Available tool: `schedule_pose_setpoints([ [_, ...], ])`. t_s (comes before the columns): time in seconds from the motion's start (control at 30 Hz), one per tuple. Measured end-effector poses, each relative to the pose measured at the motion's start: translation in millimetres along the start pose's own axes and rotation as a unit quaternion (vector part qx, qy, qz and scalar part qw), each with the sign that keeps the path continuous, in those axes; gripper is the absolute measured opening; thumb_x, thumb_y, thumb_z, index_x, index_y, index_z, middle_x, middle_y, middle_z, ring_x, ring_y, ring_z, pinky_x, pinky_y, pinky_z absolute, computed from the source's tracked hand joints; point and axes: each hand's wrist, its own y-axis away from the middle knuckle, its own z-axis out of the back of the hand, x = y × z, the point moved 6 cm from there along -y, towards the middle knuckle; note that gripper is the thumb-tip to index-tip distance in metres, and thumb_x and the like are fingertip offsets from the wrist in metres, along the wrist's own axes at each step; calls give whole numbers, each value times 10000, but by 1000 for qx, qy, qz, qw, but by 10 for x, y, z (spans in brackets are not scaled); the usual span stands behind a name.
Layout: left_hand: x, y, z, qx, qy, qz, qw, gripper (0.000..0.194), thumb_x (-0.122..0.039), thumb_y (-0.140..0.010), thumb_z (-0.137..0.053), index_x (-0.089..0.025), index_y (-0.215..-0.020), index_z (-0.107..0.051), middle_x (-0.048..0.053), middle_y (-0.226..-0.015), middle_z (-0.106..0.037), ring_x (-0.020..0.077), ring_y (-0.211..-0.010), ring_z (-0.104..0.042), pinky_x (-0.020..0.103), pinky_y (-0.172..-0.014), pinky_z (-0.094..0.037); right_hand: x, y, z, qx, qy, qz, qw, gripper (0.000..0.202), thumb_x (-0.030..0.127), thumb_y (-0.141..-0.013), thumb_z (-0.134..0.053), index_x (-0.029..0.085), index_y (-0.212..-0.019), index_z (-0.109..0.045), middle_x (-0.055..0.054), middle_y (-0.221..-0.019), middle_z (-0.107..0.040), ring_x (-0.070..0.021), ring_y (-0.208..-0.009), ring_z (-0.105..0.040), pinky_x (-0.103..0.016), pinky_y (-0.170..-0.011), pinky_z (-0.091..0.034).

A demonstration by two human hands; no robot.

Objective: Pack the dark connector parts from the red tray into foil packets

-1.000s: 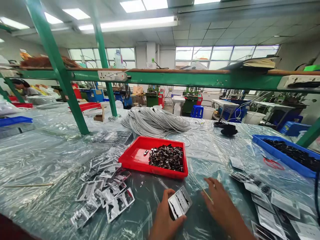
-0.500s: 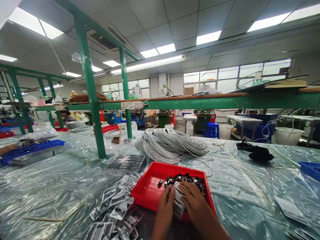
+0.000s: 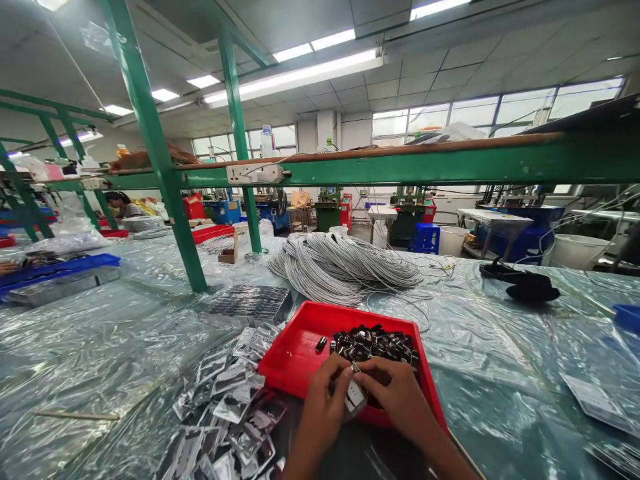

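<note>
Since half a second ago, both hands have drawn back a little toward the near edge of the red tray, and the small packet between them now sits lower, over the tray's front rim.

At the far left, a blue tray (image 3: 60, 265) rests on the counter (image 3: 100, 347), which is covered in clear plastic sheeting. A person (image 3: 120, 203) sits in the distance behind it. A green post (image 3: 165, 173) rises from the counter. A thin stick (image 3: 75, 415) lies on the sheeting near the front left.

Nearer the middle, a loose pile of silver packets (image 3: 230, 400) spreads just left of the red tray (image 3: 295, 353). The left hand (image 3: 320, 413) and right hand (image 3: 400, 400) meet over the tray's near rim, fingers closed together on 1 small silver packet (image 3: 355, 395). Just beyond the fingers, inside the tray, lies a heap of small black parts (image 3: 375, 343), with 1 part (image 3: 321, 344) lying apart to its left.

Behind the tray sits a big coil of white cable (image 3: 345, 267). To the right, a black object (image 3: 530, 288) lies on the sheeting, well apart from the tray. Flat packets (image 3: 595, 403) lie at the far right front edge.
</note>
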Motion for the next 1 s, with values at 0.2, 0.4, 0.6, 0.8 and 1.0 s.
schedule_pose_setpoints([
  [0.2,117,-18,45,-17,-34,17,999,344,-491,-929,-465,-192,-818,-593,11,-726,-582,179,-691,-545,258,-633,-408,-115,-66,135,9,7,-13,1000,299,416,-907,-561,193,-822,-742,-30,-692,-724,-201,-623,-659,-275,-585,-479],
  [0.4,178,-38,166,-116,-94,16,989,336,-482,-928,-457,-195,-838,-606,38,-766,-641,215,-723,-588,297,-672,-424,-37,-30,46,-55,47,66,995,195,335,-929,-524,208,-941,-671,-62,-918,-680,-209,-779,-647,-304,-716,-508],
  [0.6,16,12,55,-92,-133,-54,985,260,-403,-931,-479,-217,-814,-618,42,-801,-650,219,-748,-603,305,-697,-434,14,-14,-92,-39,79,111,990,118,245,-916,-555,215,-846,-646,-36,-875,-612,-192,-787,-595,-297,-722,-475],
  [0.8,192,-18,162,-108,-101,19,989,302,-455,-933,-445,-209,-883,-612,51,-790,-670,234,-731,-616,324,-681,-448,-74,-65,183,-121,35,47,991,191,301,-928,-533,213,-762,-565,-13,-756,-573,-170,-659,-560,-248,-538,-447],
  [1.0,-1,34,23,-46,-91,-18,995,254,-403,-942,-444,-216,-978,-612,71,-949,-672,243,-886,-620,354,-805,-468,9,-15,2,-66,119,127,983,131,271,-922,-552,225,-1007,-640,-58,-960,-640,-200,-780,-634,-314,-721,-514],
])
